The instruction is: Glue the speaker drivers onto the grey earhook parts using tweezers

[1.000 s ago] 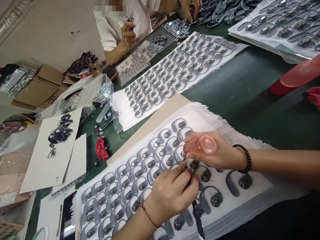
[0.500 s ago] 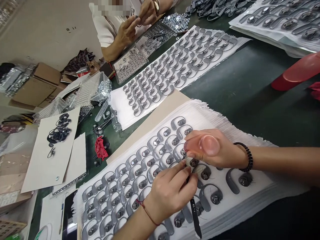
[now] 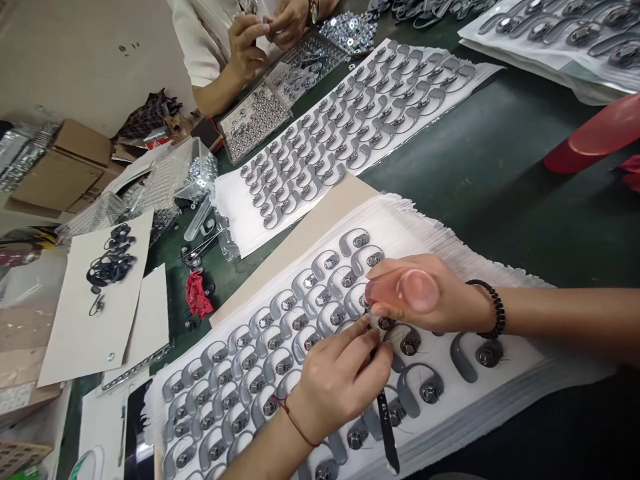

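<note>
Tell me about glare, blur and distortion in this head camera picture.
Head view: wide-lens bending curves the table edges; glare glints off the metal discs in the tray; light is soft and even, with faint shadows under the left hand and right hand; both hands look sharp, without motion blur.

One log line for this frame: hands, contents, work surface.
left hand: grips tweezers | right hand: holds pink cup | under: grey ear hooks on paper stack

Dark green table (image 3: 500, 193); beige wall (image 3: 75, 60) behind; even light.
</note>
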Demonstrator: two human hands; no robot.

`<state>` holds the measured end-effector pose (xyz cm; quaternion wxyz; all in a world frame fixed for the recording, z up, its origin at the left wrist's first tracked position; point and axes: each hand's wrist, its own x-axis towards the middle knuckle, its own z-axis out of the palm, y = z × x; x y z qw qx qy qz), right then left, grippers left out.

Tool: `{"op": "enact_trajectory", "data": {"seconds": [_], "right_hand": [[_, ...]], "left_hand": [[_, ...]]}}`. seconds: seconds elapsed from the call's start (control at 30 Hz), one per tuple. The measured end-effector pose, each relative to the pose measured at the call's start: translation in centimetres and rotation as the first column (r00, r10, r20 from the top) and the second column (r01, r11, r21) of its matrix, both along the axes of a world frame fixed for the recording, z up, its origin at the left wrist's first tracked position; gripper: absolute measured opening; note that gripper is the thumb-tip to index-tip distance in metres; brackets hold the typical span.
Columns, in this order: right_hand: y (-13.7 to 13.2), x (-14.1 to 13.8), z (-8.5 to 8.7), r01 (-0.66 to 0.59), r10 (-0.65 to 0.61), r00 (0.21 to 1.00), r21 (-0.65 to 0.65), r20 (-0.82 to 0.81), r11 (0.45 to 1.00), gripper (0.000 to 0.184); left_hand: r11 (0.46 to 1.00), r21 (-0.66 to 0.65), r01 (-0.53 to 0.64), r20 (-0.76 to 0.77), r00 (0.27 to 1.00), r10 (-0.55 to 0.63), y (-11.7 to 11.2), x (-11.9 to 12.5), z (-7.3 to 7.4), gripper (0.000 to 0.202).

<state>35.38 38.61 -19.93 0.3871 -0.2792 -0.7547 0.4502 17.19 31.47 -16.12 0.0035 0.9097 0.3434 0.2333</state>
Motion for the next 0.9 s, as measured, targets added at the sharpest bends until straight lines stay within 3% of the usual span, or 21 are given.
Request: {"op": "enact_trajectory", "data": {"seconds": [0.47, 0.9], "right_hand": [[-0.1, 0.0, -0.2, 0.079, -0.082, 0.997, 0.192, 0.004, 0.978, 0.013], [-0.3, 0.2, 0.0, 0.076, -0.080, 0.997, 0.181, 0.018, 0.981, 0.012]], "left_hand": [[0.998, -0.063, -0.020, 0.029, 0.999, 0.021, 0.2, -0.6, 0.2, 0.014], [0.980, -0.196, -0.014, 0.096, 0.995, 0.033, 0.2, -1.4, -0.1, 0.016]]}}
